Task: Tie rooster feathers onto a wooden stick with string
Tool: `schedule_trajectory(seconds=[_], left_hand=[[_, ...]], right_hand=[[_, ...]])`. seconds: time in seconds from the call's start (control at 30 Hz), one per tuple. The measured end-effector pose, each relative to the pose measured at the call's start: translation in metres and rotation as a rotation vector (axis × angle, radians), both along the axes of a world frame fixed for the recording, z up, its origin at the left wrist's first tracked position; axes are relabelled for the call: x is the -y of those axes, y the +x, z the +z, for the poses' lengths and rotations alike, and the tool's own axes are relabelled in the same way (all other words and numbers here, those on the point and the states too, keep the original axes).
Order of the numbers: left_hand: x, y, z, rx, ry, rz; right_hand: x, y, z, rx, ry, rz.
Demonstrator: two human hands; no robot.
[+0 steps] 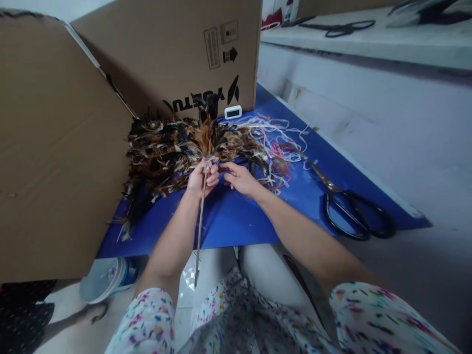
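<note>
My left hand [203, 178] is closed around a thin stick [200, 221] near its top, where a fan of brown and black feathers [207, 132] spreads upward. The stick's lower end hangs past the table's front edge. Just to the right, my right hand [238, 178] has its fingers curled toward the left hand; whether anything fine is between them is too small to tell. Behind both hands lies a wide pile of loose feathers [158, 152]. White and red strings [276, 140] are tangled at the pile's right side.
Large black-handled scissors [344, 204] lie on the blue table [243, 226] at right. Cardboard boxes [165, 49] stand behind and left, with a small white device [233, 112] before one. Another pair of scissors [342, 28] rests on a ledge. A bucket [105, 280] and a person's leg [70, 322] are below left.
</note>
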State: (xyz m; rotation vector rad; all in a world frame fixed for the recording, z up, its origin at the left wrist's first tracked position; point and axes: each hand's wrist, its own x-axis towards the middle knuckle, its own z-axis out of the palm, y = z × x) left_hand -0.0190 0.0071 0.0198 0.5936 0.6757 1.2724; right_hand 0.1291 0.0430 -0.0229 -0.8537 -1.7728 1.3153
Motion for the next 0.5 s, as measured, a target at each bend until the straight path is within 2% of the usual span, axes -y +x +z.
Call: schedule_trajectory(seconds=[0.13, 0.27, 0.5], left_hand=[[-0.001, 0.0, -0.001, 0.007, -0.03, 0.048], [-0.002, -0.004, -0.001, 0.021, -0.028, 0.067], [-0.003, -0.008, 0.002, 0.044, -0.087, 0.118]], right_hand=[[0.012, -0.001, 0.012, 0.063, -0.217, 0.193], [0.018, 0.004, 0.021, 0.073, -0.286, 0.223], [0.01, 0.022, 0.024, -0.151, -0.405, 0.304]])
